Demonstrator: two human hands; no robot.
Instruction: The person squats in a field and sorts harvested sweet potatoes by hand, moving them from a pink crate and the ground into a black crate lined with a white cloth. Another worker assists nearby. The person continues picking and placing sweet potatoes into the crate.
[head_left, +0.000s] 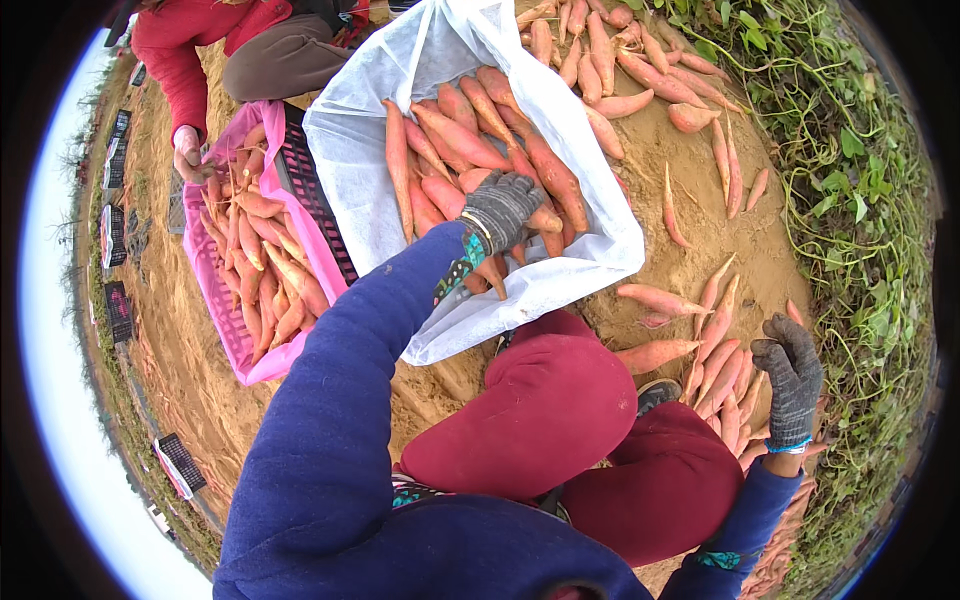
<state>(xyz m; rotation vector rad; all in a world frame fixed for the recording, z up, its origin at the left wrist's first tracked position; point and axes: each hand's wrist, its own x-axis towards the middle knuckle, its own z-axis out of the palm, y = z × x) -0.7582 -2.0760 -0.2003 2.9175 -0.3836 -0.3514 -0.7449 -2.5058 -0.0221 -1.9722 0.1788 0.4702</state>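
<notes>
My left hand [502, 208], in a grey knit glove, is closed round a sweet potato [545, 219] inside a container lined with white cloth [345, 130]. Other long reddish sweet potatoes [460, 143] lie side by side under and beyond it. To the right, my right hand [790, 378], gloved the same way, hangs above the soil with its fingers apart and nothing visible in them. Close beside it lies a loose heap of sweet potatoes [718, 370] on the ground.
A dark crate with a pink liner [225, 325], full of sweet potatoes, stands at left; another person's hand [187, 155] touches its edge. More sweet potatoes [640, 60] lie on the soil at the far right. Green vines [850, 230] border the right side. Several crates [113, 235] stand far left.
</notes>
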